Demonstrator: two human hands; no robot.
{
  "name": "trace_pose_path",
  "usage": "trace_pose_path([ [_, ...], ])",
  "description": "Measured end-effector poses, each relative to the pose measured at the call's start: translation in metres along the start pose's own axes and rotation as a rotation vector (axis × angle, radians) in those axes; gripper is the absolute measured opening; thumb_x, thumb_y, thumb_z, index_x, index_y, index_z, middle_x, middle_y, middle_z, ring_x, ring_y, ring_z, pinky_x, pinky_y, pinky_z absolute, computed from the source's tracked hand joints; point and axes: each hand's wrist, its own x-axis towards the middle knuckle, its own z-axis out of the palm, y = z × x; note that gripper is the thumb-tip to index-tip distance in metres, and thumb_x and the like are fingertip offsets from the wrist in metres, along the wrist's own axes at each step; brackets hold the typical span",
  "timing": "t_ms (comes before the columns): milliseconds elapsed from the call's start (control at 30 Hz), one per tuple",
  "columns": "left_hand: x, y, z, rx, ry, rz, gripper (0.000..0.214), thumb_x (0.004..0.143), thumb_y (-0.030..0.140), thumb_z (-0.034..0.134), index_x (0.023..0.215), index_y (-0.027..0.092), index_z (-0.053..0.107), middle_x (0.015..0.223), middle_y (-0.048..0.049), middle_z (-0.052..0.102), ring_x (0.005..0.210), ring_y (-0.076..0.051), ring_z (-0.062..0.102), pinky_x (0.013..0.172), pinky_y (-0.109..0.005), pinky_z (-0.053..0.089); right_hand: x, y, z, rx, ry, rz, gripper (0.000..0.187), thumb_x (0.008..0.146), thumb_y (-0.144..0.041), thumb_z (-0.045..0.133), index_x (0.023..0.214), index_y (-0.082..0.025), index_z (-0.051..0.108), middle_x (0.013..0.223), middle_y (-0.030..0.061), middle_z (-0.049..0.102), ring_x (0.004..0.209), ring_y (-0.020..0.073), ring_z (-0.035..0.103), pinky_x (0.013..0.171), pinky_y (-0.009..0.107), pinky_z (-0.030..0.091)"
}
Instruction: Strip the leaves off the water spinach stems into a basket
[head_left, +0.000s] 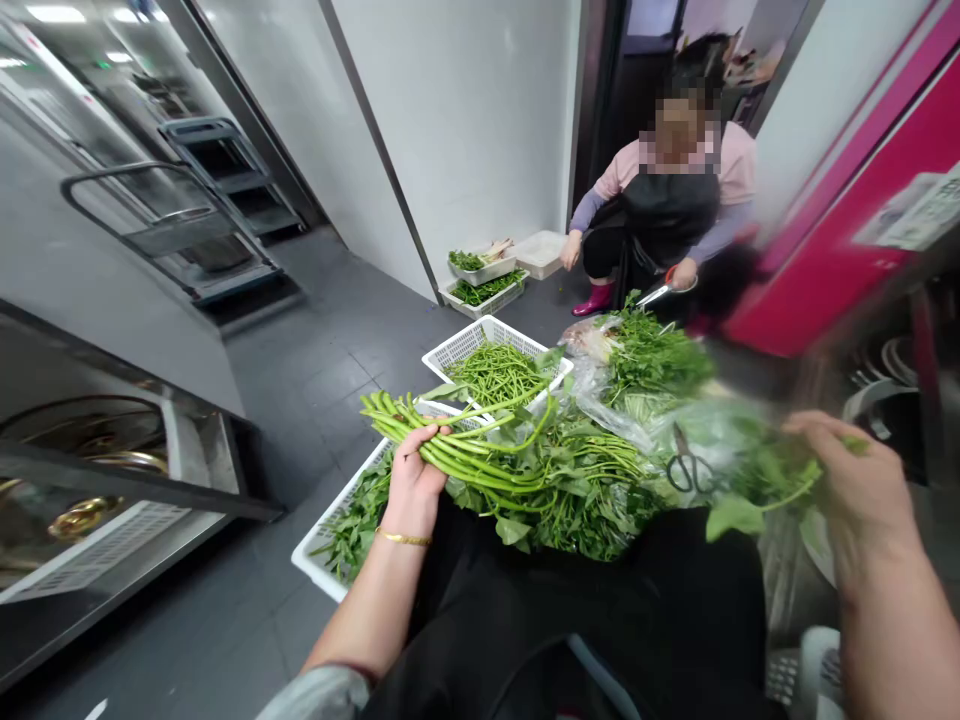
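Observation:
My left hand, with a gold bracelet at the wrist, is closed round a bunch of long green leafy-vegetable stems. The cut ends point left and the leaves trail right over my lap. Off to the right, my right hand is blurred and closed on a leafy green sprig. Between my hands lies a heap of leafy stems, partly on clear plastic. Black-handled scissors rest on that plastic, apart from both hands.
A white basket of cut stems stands ahead; a white basket of leaves is at my left. Opposite, a crouching co-worker holds scissors near bunched herbs. More baskets sit by the wall, and a metal rack stands left.

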Motion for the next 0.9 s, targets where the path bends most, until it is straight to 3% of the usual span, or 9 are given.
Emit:
trace_pose_path([
  [100, -0.001, -0.004, 0.006, 0.008, -0.016, -0.023, 0.011, 0.058, 0.009, 0.064, 0.068, 0.012, 0.06, 0.052, 0.0001, 0.06, 0.046, -0.011, 0.058, 0.049, -0.021, 0.051, -0.008, -0.041, 0.021, -0.309, -0.264, -0.307, 0.025, 0.082, -0.044, 0.057, 0.069, -0.025, 0.065, 0.071, 0.0065, 0.066, 0.063, 0.0185, 0.061, 0.058, 0.033, 0.046],
  [267, -0.013, -0.004, 0.014, -0.011, -0.06, -0.052, 0.015, 0.056, 0.006, 0.062, 0.069, 0.012, 0.058, 0.055, 0.0011, 0.061, 0.047, -0.01, 0.058, 0.049, -0.021, 0.051, -0.026, -0.08, 0.137, -0.665, -0.8, -0.728, 0.038, 0.087, -0.038, 0.054, 0.119, -0.019, 0.058, 0.099, 0.0094, 0.067, 0.077, 0.019, 0.063, 0.063, 0.03, 0.048],
  [367, -0.019, -0.001, 0.011, -0.033, -0.066, -0.042, 0.019, 0.055, 0.004, 0.061, 0.071, 0.013, 0.057, 0.062, 0.0004, 0.064, 0.049, -0.009, 0.059, 0.05, -0.021, 0.051, -0.031, -0.073, 0.181, -0.785, -0.99, -0.826, 0.026, 0.089, -0.028, 0.05, 0.105, -0.015, 0.066, 0.086, 0.0093, 0.066, 0.066, 0.016, 0.059, 0.056, 0.025, 0.042],
  [433, -0.018, -0.003, 0.006, -0.019, -0.045, -0.058, 0.019, 0.055, 0.003, 0.061, 0.071, 0.013, 0.057, 0.063, 0.0002, 0.064, 0.049, -0.01, 0.059, 0.05, -0.022, 0.051, -0.034, -0.064, 0.185, -0.625, -1.086, -0.824, 0.024, 0.089, -0.025, 0.048, 0.086, -0.015, 0.07, 0.077, 0.0064, 0.065, 0.064, 0.0139, 0.057, 0.058, 0.025, 0.042],
  [500, -0.015, -0.009, 0.0, -0.013, -0.012, -0.074, 0.018, 0.056, 0.003, 0.06, 0.071, 0.013, 0.057, 0.061, 0.0001, 0.064, 0.048, -0.01, 0.058, 0.049, -0.022, 0.05, -0.037, -0.054, 0.172, -0.36, -1.028, -0.735, 0.027, 0.089, -0.028, 0.048, 0.078, -0.016, 0.069, 0.074, 0.0039, 0.064, 0.065, 0.0131, 0.057, 0.062, 0.025, 0.043],
  [600, -0.008, -0.019, -0.004, -0.038, 0.029, -0.075, 0.015, 0.057, 0.004, 0.061, 0.069, 0.012, 0.058, 0.057, 0.0001, 0.063, 0.046, -0.01, 0.057, 0.048, -0.021, 0.049, -0.034, -0.037, 0.135, -0.138, -0.499, -0.486, 0.032, 0.09, -0.033, 0.042, 0.071, -0.018, 0.064, 0.071, 0.0021, 0.063, 0.064, 0.0133, 0.056, 0.062, 0.025, 0.043],
  [667, -0.006, -0.024, -0.004, -0.041, 0.035, -0.063, 0.014, 0.056, 0.006, 0.063, 0.068, 0.012, 0.058, 0.057, 0.0001, 0.063, 0.046, -0.01, 0.057, 0.048, -0.021, 0.048, -0.027, -0.029, 0.113, -0.169, -0.275, -0.384, 0.033, 0.089, -0.035, 0.042, 0.066, -0.019, 0.06, 0.07, 0.0017, 0.061, 0.064, 0.0141, 0.056, 0.061, 0.025, 0.043],
  [767, -0.009, -0.028, 0.002, -0.006, -0.014, -0.034, 0.018, 0.053, 0.006, 0.066, 0.069, 0.012, 0.059, 0.062, -0.0007, 0.066, 0.049, -0.01, 0.059, 0.051, -0.022, 0.049, -0.021, -0.034, 0.1, -0.346, -0.473, -0.425, 0.032, 0.086, -0.038, 0.048, 0.062, -0.019, 0.056, 0.065, 0.0012, 0.059, 0.062, 0.0143, 0.055, 0.06, 0.025, 0.042],
  [900, -0.017, -0.036, 0.016, 0.058, -0.128, 0.018, 0.023, 0.051, 0.007, 0.069, 0.071, 0.013, 0.06, 0.065, -0.0005, 0.067, 0.051, -0.01, 0.059, 0.057, -0.023, 0.051, -0.034, -0.064, 0.134, -0.587, -0.833, -0.663, 0.025, 0.087, -0.038, 0.052, 0.086, -0.016, 0.065, 0.079, 0.0054, 0.065, 0.066, 0.015, 0.057, 0.059, 0.024, 0.041],
])
